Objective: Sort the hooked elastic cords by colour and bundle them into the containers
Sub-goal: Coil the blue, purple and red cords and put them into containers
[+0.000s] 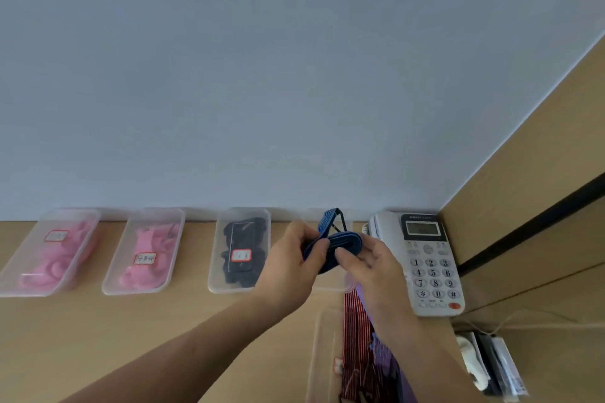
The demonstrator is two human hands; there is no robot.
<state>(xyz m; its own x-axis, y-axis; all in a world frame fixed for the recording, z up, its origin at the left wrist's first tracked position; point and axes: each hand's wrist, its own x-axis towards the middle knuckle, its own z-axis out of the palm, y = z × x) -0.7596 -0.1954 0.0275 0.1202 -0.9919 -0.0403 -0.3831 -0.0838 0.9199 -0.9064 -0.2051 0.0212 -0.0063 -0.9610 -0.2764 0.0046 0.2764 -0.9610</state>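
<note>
Pink trays: two clear trays [19, 285] [109, 286] at the far left, each with pink cords [62, 255] inside.
Black tray: third tray [212, 285], holding black cords [244, 229], just left of the hands.
Left hand [291, 265]: raised above the desk, with its thumb and curled fingers [304, 231] pinching the left end of the blue cord [343, 240].
Blue cord: folded into a flat bundle and held in the air between both hands. Its long axis runs from lower left to upper right, and one loop with a dark hook sticks up toward the wall.
Empty tray [330, 288]: fourth in the row, right behind and under the bundle, mostly hidden by the hands.
Right hand [370, 268]: its thumb and forefinger grip the right side of the bundle, with the other fingers curled beneath.
Key relation: the bundle hangs over the empty tray, so the drop is likely short, down and slightly away. Both hands are about equally near.
Near tray [322, 353]: below the right wrist, with red striped cords [355, 337] and purple ones not yet sorted.
Phone [429, 265]: just right of the empty tray, close to the right hand.
</note>
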